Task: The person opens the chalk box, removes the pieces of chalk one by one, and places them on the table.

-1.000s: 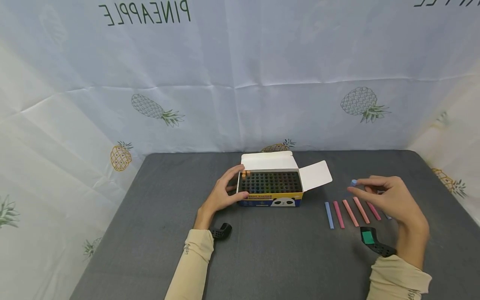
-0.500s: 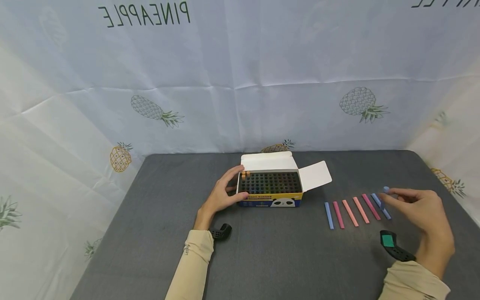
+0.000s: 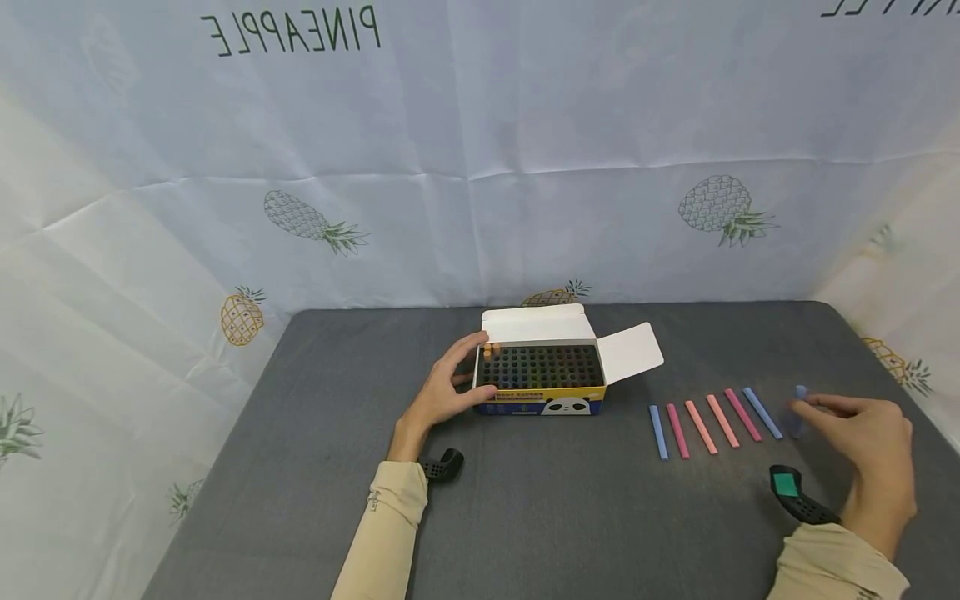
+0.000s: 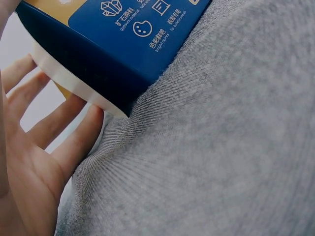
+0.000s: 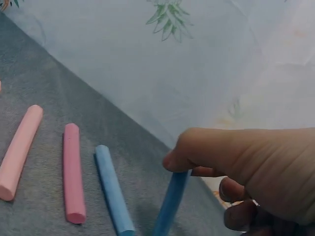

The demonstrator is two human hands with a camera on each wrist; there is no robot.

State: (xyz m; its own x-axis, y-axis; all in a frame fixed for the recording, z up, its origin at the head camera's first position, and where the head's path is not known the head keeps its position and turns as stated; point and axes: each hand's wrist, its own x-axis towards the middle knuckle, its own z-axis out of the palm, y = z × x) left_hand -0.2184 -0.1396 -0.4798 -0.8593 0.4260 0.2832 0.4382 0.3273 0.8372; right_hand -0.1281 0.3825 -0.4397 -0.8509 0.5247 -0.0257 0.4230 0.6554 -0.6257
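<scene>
My left hand [image 3: 438, 390] grips the left end of a yellow and blue chalk box [image 3: 534, 403], thumb along the front wall and fingers at the far side. In the left wrist view those fingers [image 4: 74, 123] curve against the box's white flap. Inside the box is a black tray of holes, with 3 orange chalks [image 3: 488, 351] in its far left corner. Over at the right, my right hand [image 3: 862, 433] pinches a blue chalk [image 5: 170, 205] by its upper end, thumb against fingers. That chalk slants just right of another blue chalk [image 5: 114, 191], the last of a row.
Left of that blue chalk the row continues with a dark pink chalk [image 3: 742, 415], two light pink chalks [image 3: 711, 423], another dark pink chalk [image 3: 677, 429] and a blue chalk [image 3: 658, 432]. White box flaps [image 3: 632, 350] spread backward and rightward. A pineapple-print curtain [image 3: 480, 233] hangs behind the grey table.
The right hand has carried the blue chalk rightward past the end of the row and lowered it toward the table. My left hand and the box have stayed put.
</scene>
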